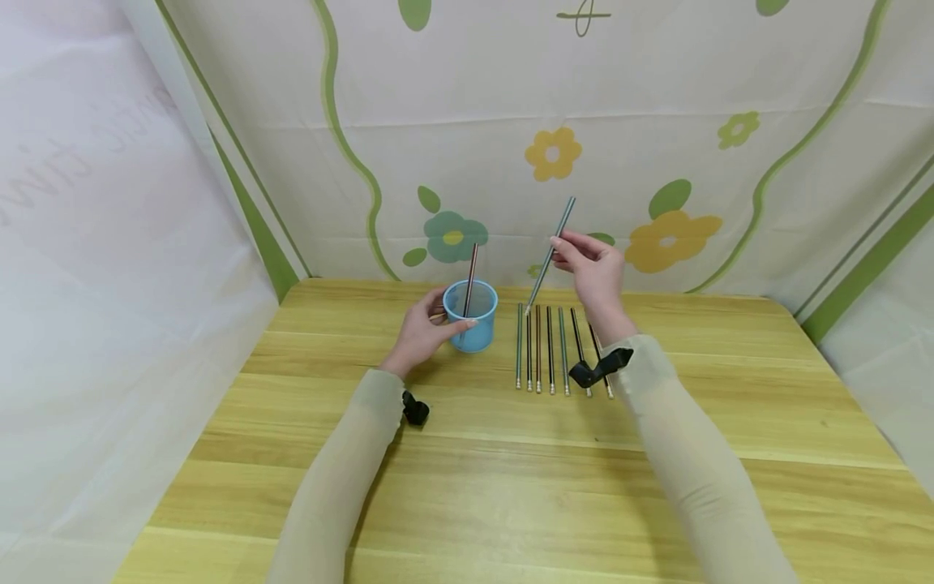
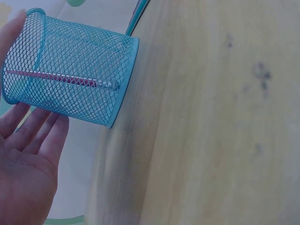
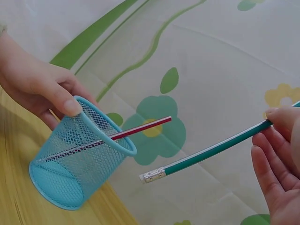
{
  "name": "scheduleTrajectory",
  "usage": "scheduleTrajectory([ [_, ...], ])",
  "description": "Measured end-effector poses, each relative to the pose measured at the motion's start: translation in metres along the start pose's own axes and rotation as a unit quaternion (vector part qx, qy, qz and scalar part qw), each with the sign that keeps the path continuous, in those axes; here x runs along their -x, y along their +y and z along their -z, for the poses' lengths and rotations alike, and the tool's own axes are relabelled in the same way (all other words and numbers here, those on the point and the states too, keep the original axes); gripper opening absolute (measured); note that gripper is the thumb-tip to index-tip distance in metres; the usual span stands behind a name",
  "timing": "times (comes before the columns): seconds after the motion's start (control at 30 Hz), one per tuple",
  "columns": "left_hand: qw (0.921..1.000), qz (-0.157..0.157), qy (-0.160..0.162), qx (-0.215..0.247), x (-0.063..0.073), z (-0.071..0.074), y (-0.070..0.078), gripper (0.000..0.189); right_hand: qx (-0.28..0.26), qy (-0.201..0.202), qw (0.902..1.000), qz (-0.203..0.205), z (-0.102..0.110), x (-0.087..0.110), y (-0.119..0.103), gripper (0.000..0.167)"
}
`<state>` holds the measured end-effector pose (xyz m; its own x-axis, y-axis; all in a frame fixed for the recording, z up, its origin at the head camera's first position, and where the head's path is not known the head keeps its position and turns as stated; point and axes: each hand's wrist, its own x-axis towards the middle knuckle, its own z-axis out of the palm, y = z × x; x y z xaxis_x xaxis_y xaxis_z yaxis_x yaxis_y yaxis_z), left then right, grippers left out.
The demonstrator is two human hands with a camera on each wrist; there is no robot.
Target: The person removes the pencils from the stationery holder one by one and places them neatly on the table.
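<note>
A blue mesh pen cup [image 1: 472,334] stands on the table, and my left hand [image 1: 423,331] grips it with the thumb at the rim and the fingers round its side. One red pencil [image 3: 145,128] leans inside the cup, its upper part above the rim. To the right, my right hand [image 1: 598,272] pinches a green pencil [image 3: 211,149] between thumb and fingers. That pencil is held tilted in the air, its eraser end down and apart from the cup. Below it, several pencils [image 1: 550,349] lie side by side on the table, green, black and red; my right wrist partly hides the rightmost ones.
The wooden table [image 1: 496,495] reaches back to a hanging cloth [image 1: 452,162] printed with flowers and leaves. White cloth also hangs at the left and right sides. A black wrist camera [image 1: 600,367] on my right sleeve hangs over the pencil row.
</note>
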<state>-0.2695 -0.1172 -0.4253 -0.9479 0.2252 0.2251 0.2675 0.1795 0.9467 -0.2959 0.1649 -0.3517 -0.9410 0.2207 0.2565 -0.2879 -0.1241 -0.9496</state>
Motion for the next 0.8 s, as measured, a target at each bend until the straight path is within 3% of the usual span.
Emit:
scheduleTrajectory([
  [0.37, 0.9999, -0.007, -0.004, 0.006, 0.000, 0.001, 0.002, 0.070, -0.003, 0.009, 0.9999, 0.004, 0.027, -0.001, 0.002, 0.039],
  [0.6, 1.0000, -0.007, 0.001, 0.003, -0.011, 0.000, -0.029, 0.074, 0.001, 0.010, 0.9998, 0.015, 0.042, -0.002, -0.001, 0.039],
  [0.8, 0.9999, -0.009, 0.011, -0.006, -0.013, 0.001, -0.036, 0.073, -0.007, 0.009, 0.9999, 0.011, 0.059, -0.003, -0.003, 0.035],
])
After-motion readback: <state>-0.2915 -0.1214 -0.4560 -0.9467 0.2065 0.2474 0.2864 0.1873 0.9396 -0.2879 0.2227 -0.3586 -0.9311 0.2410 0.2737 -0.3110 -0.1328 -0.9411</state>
